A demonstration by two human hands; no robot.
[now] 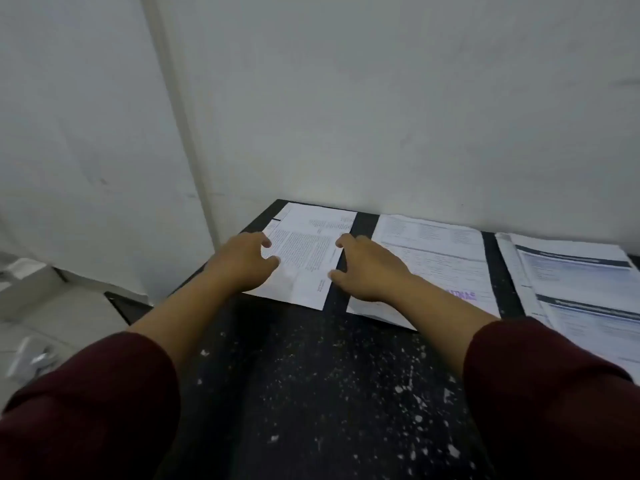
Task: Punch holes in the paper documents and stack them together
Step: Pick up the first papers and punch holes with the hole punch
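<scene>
Three groups of printed paper lie in a row along the back of a black speckled table (311,375). The left sheet (304,251) sits between my hands. My left hand (242,261) is at its left edge with fingertips over the paper. At the sheet's right edge is my right hand (367,268), with spread, curved fingers touching the edge. Neither hand clearly grips the sheet. A middle paper pile (440,258) lies partly under my right forearm. A third pile (581,289) is at the far right. No hole punch shows.
A white wall (381,98) stands right behind the table. The floor (52,323) to the left holds pale, blurred objects. The table's near part is bare apart from white specks.
</scene>
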